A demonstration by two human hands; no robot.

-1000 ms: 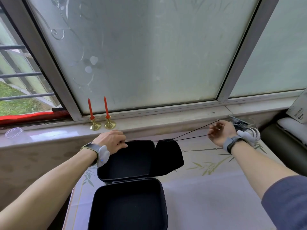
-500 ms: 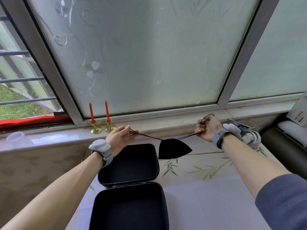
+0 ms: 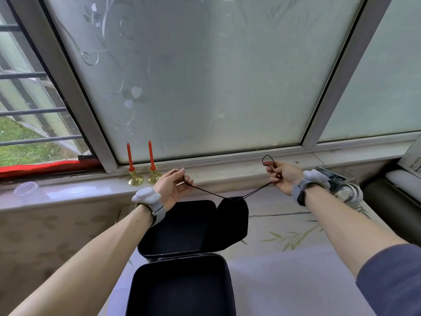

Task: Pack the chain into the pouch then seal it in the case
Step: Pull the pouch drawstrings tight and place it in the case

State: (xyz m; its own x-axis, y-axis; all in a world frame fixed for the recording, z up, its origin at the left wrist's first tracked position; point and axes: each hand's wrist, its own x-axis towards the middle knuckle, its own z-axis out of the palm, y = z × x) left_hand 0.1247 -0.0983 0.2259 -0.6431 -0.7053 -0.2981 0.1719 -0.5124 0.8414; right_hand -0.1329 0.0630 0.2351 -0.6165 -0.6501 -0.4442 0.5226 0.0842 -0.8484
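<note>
A black drawstring pouch (image 3: 233,221) hangs in the air between my hands, its mouth cinched. My left hand (image 3: 172,188) pinches the left drawstring, and my right hand (image 3: 281,176) pinches the right drawstring, whose loop sticks up above my fingers. Both cords run taut down to the pouch. Below it lies the open black case (image 3: 182,286), its lid half (image 3: 177,229) farther away and partly behind the pouch. The chain is not visible.
Two red candles in brass holders (image 3: 142,165) stand on the window sill (image 3: 227,169) just beyond my left hand. A clear lid (image 3: 25,189) lies at the sill's far left. A clear plastic item (image 3: 341,185) sits behind my right wrist. A dark cushion (image 3: 391,201) is at right.
The pouch has been lifted off the case's lid and now hangs lower between my hands. My hands have come closer together and risen, and my left palm has turned upward.
</note>
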